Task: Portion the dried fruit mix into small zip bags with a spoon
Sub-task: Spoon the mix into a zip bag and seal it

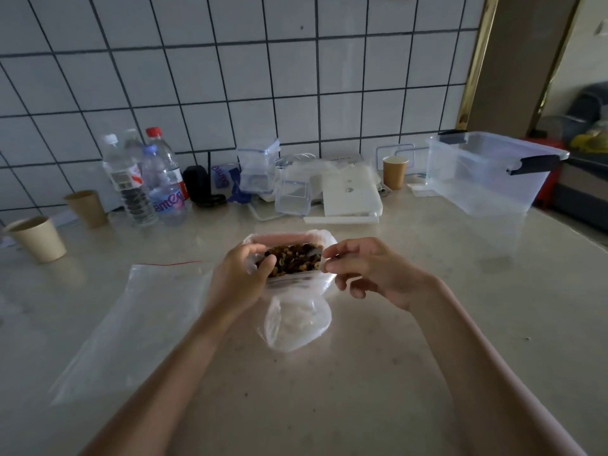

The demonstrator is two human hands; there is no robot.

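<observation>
Pale countertop point(394, 357) before a tiled wall: my left hand point(241, 278) grips one end of the fruit-filled bag point(291, 263), my right hand point(365, 274) pinching the opposite end, mouth running left-right between them.

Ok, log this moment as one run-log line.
stage: bag opening | left hand: grips bag | right hand: pinches rim | fruit mix: in container

dim, soft-focus view, brighter at right, wide-angle bending at the edges.
</observation>
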